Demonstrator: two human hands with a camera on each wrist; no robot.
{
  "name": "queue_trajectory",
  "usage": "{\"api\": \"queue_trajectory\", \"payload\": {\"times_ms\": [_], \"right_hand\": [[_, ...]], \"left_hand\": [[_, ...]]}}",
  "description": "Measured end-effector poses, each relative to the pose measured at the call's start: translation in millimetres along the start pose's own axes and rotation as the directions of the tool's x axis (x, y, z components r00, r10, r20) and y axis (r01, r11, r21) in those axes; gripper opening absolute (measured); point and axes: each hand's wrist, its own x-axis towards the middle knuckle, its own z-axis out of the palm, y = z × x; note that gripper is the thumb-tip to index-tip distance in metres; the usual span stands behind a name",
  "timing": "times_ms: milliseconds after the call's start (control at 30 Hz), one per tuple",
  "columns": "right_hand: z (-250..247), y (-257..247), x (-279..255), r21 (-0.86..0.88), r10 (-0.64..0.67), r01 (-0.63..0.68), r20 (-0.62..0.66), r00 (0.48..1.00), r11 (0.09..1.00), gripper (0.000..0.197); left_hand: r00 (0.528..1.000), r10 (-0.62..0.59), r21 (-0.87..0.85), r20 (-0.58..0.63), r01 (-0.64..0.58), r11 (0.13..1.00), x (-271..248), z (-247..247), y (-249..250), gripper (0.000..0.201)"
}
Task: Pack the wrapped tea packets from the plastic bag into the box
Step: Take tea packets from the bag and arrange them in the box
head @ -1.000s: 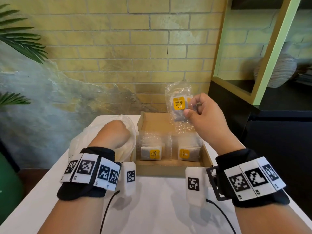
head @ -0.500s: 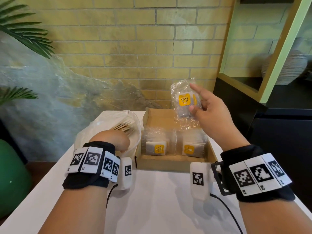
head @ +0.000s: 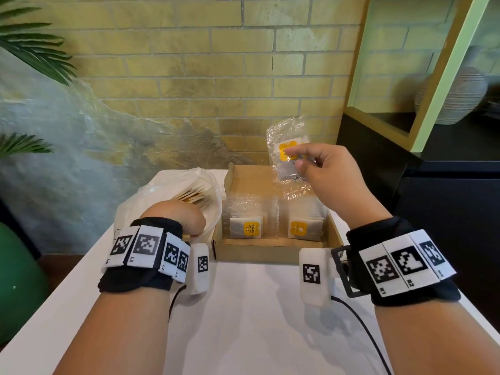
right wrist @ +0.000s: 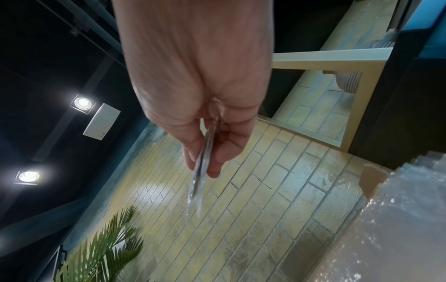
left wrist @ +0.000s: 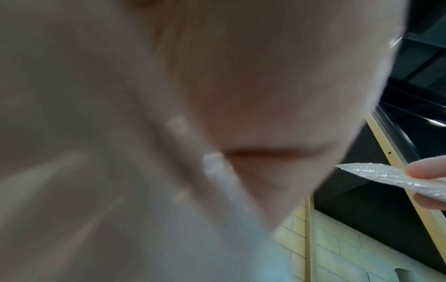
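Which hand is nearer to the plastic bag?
Left. The left hand is at the mouth of the plastic bag; the right hand is above the box, holding a tea packet.

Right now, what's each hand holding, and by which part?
Right hand pinches one wrapped tea packet at its right side, thumb on the yellow label, above the box. Left hand reaches into the plastic bag; its grip can't be told.
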Motion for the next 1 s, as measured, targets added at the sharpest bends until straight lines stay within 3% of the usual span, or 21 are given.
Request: {"api": "queue_trajectory", "payload": {"times_ms": [100,233,333,500,633,800,1000], "right_hand": [[1.5,0.4,-0.6,0.000,-0.005,0.005,0.000,1.000,1.000,0.024],[0.7,0.2,-0.9,-0.007,-0.003,0.003,-0.002,1.000,1.000,0.024],[-1.4,0.3,-0.9,-0.013,0.002,-0.002,-0.006,1.000,1.000,0.025],[-2.3,1.1,-0.8,-0.013,-0.002,0.002,-0.012,1.000,1.000,0.025],[-2.8,1.5,-0.6,-0.015,0.008,-0.008,-0.005,1.000,1.000,0.025],[-2.4,1.5,-1.1,-0.014,0.018,-0.018,-0.003,1.000,1.000,0.025],[-1.6,2.2,-1.0,-0.014,0.015,-0.015,0.000,1.000,1.000,0.028]], "left_hand": [[1.000,0.008,0.005,-0.003,-0.008,1.000,0.1,2.1,-2.3,0.042],[0.997,0.050,0.050,-0.057,-0.047,0.998,-1.3,3.8,0.2,0.043],[0.989,0.109,0.114,-0.100,-0.097,0.989,-4.3,2.4,1.5,0.036],[0.963,0.103,0.006,-0.247,-0.105,0.994,-6.5,-12.8,-1.9,0.018],[0.872,0.079,-0.181,-0.483,-0.187,0.966,-8.1,-18.1,-7.3,0.028],[0.786,0.073,-0.301,-0.614,-0.319,0.899,-11.7,-20.1,-5.8,0.033],[0.661,0.098,-0.445,-0.744,-0.599,0.666,-10.4,-25.6,-2.3,0.020]]}}
